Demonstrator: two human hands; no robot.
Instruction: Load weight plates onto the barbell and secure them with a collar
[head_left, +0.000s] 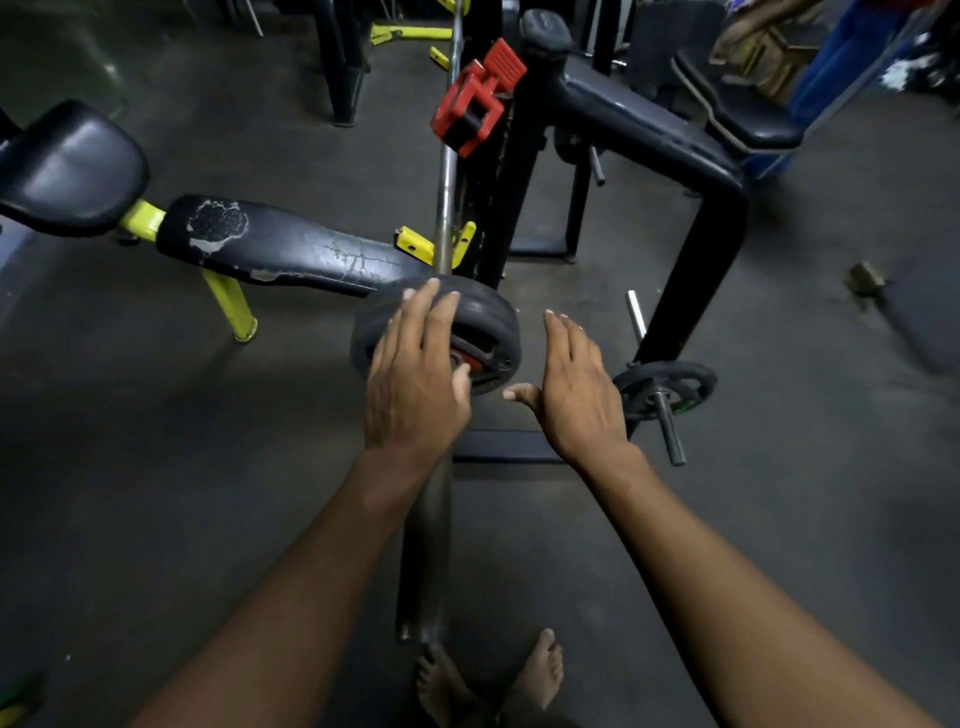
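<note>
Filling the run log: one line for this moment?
left hand on plates | right hand open, beside | red collar up bar

No legible text, brand, number or sign appears. The weight plates (488, 322) on the barbell (445, 192) show a red hub whose markings cannot be read, the red collar (475, 98) at the far end bears no readable lettering, and the green patch on the small plate (667, 387) at right is blurred.
</note>
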